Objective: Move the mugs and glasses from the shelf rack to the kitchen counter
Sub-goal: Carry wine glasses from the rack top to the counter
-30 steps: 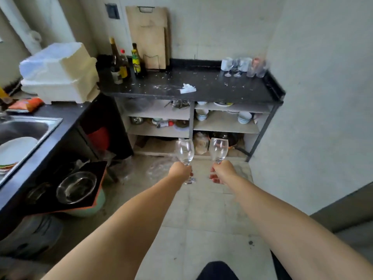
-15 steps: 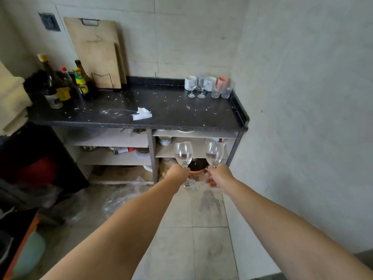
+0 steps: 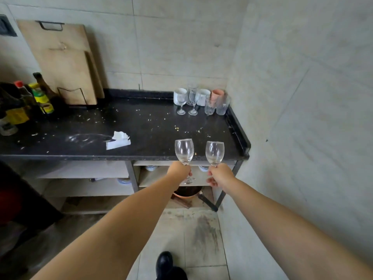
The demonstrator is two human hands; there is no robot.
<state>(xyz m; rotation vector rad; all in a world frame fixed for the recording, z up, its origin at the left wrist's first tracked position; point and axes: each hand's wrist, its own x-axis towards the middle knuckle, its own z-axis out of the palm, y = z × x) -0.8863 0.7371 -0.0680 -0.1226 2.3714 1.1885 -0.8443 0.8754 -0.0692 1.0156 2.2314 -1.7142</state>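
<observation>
Left hand (image 3: 179, 170) clenched round the stem of a wine glass (image 3: 184, 151); right hand (image 3: 221, 175) clenched round the stem of a second wine glass (image 3: 214, 153). Both glasses upright, long axis vertical, bowls opening upward, side by side and apart. Foot of the left glass shows below the fist; foot of the right one is hidden by the hand. Both are held in the air at the near edge of the black surface (image 3: 151, 126), toward its right end, bowls overlapping the surface edge in view.

Back right corner of the surface: cluster of two white mugs (image 3: 202, 96), a pink cup (image 3: 217, 94), two stemmed glasses (image 3: 192, 102) and two tumblers (image 3: 223, 105), packed close. Crumpled white tissue (image 3: 119, 140) lies mid-surface, left of the held glasses; crumbs scattered around. Bottles (image 3: 38, 93) stand at the left rear, wooden cutting boards (image 3: 60, 61) lean on the wall behind them. Shelves (image 3: 84, 172) under the surface hold bowls; a pan (image 3: 187, 191) sits low behind the hands. Surface between held glasses and the cluster carries only crumbs. Black shoe (image 3: 164, 263) on the tile floor.
</observation>
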